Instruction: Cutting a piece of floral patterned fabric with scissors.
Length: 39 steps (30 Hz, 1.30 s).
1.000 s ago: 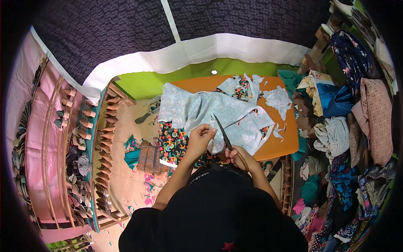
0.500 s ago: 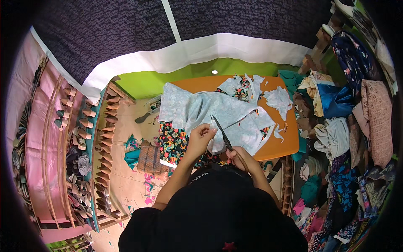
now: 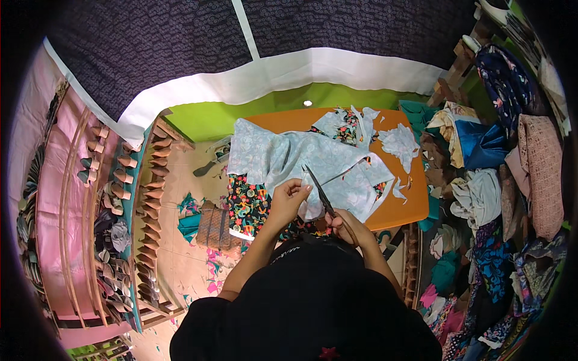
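Note:
My right hand [image 3: 343,226] is closed round the handles of long dark scissors [image 3: 322,195], whose blades slant up and to the left over the fabric. Close to the blade tips, my left hand [image 3: 288,198] pinches the edge of a piece of fabric [image 3: 265,150], which lies with its pale blue-white underside up. Part of the fabric's printed side, black with bright flowers and figures, hangs below at the left. The fabric spreads over an orange table [image 3: 400,207]. What exactly lies between the left fingertips is partly hidden by the hand.
Fabric scraps [image 3: 400,144] lie on the table's right part. Heaped cloths [image 3: 478,195] crowd the right side. On the left stand racks of shoe lasts [image 3: 150,219]. A brown patterned bundle [image 3: 215,228] rests on the floor among offcuts. A dark curtain [image 3: 337,30] hangs beyond the table.
My left fingers and the scissors have shifted very slightly; otherwise the fabric and both arms look the same.

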Each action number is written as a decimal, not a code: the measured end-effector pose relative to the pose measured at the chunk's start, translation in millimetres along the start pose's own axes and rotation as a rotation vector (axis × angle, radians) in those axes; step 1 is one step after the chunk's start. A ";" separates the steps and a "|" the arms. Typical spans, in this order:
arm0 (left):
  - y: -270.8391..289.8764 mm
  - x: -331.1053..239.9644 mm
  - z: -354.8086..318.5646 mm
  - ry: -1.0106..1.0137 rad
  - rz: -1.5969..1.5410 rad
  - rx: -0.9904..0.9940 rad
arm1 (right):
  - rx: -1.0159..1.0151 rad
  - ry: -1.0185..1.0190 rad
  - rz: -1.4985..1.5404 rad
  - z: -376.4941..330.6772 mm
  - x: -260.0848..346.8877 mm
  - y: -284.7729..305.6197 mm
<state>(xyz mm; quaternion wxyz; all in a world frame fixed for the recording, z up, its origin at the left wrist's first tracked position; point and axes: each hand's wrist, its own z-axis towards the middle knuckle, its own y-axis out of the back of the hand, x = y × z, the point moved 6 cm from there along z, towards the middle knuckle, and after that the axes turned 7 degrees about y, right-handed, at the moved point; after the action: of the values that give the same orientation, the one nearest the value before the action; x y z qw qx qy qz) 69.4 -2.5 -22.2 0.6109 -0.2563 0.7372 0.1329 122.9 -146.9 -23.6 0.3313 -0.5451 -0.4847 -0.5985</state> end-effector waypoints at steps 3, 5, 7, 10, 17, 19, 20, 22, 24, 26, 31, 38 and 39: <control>-1.7 -3.3 -0.7 0.017 -0.001 0.003 | -0.002 -0.050 0.062 2.3 6.6 0.5; -3.6 -10.5 -2.7 0.025 0.015 0.009 | -0.012 -0.079 0.020 3.5 -7.0 -1.8; -3.8 -11.8 -2.6 0.033 0.030 0.013 | -0.019 -0.107 -0.023 4.2 -12.5 -1.6; -1.4 -11.1 -1.1 0.022 0.019 -0.002 | -0.006 -0.122 -0.066 4.2 -12.2 -0.6; -0.7 -7.6 1.8 0.026 0.022 0.005 | -0.038 0.025 -0.048 6.1 10.6 2.1; 0.0 -7.3 2.1 0.032 0.024 0.000 | -0.038 -0.031 -0.027 7.1 11.1 2.8; 0.3 -7.8 2.2 0.030 0.019 0.002 | -0.037 -0.061 -0.019 6.9 8.7 3.8; 1.3 -7.9 2.4 0.028 0.015 0.005 | -0.036 -0.092 -0.010 5.9 2.7 4.9; 3.0 -5.4 3.1 0.053 0.013 0.001 | -0.037 -0.038 -0.064 5.6 -3.8 5.1; 3.5 -6.5 3.6 0.041 0.021 0.022 | -0.024 -0.013 -0.093 5.5 -4.0 6.4; 5.5 -4.8 3.5 0.004 0.066 0.036 | 0.003 -0.016 -0.136 7.0 -6.0 5.1; 7.9 -0.3 4.3 0.041 0.059 0.037 | -0.037 -0.015 -0.136 4.0 -7.8 4.7; 7.5 0.0 4.4 0.041 0.059 0.043 | -0.046 -0.018 -0.137 4.1 -11.2 4.1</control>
<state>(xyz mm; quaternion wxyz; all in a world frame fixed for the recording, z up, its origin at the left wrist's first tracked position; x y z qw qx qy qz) 69.0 6.0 -24.0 0.5971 -0.2239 0.7593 0.1295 130.1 -145.8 -33.9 0.2724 -0.5235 -0.5099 -0.6259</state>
